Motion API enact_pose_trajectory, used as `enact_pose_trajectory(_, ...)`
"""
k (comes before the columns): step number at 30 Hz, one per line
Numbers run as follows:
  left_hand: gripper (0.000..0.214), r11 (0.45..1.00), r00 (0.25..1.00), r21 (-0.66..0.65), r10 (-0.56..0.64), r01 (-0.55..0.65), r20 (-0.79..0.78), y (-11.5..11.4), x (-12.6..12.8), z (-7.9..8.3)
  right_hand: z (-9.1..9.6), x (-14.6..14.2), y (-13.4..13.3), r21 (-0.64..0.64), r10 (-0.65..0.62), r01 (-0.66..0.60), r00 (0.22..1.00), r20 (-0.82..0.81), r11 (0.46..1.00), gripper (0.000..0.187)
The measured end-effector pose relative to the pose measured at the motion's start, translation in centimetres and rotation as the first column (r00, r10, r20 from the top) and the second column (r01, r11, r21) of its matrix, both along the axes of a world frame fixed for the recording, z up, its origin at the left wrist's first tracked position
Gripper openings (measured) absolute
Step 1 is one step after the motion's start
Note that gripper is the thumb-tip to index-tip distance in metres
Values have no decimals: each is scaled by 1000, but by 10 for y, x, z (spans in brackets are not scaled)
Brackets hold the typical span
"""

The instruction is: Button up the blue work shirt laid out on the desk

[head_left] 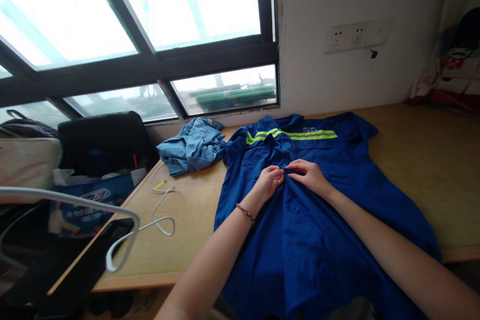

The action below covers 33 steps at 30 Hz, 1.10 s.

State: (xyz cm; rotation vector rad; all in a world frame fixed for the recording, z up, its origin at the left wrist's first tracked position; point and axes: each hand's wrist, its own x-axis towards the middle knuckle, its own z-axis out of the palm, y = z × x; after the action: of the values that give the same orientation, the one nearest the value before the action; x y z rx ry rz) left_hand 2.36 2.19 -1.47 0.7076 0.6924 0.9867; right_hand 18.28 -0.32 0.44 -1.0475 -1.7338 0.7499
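A dark blue work shirt point(337, 190) lies spread front up on the wooden table, its lower part reaching over the near edge. Across its chest runs a yellow-green and grey reflective stripe point(311, 135). My left hand point(270, 181), with a beaded bracelet point(246, 213) at the wrist, pinches the front placket about mid-chest. Opposite it, my right hand point(307, 176) grips the placket's other side between thumb and fingers. The fingertips nearly meet, and whatever button is between them is hidden. Lower on the placket a blue button point(295, 209) shows.
A crumpled light blue garment point(193, 145) lies beside the shirt's sleeve. White cable point(165, 220) loops over the table point(202, 210) at left. Bags point(101, 195) and a black chair back point(107, 140) stand further left. Behind are a window and wall sockets point(356, 35).
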Motion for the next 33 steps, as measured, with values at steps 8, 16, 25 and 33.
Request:
enact_pose_trajectory(8,28,999,1000,30,11,-11,-7,-1,0,-1,-10,4,9,-252,22,-80,974,-224,964,35)
enact_pose_trajectory(16,36,996,999,91,13,-17,38,-5,1,4,-11,7,11,-359,-19,-112,939,-343,926,43)
enact_pose_trajectory(25,35,981,997,192,-3,-12,79,-7,1,3,-13,4,10,-313,75,-177,948,-310,933,36)
enact_pose_trajectory(33,34,971,999,237,29,-39,45,-11,2,4,-17,8,13,-455,5,-233,894,-449,860,38)
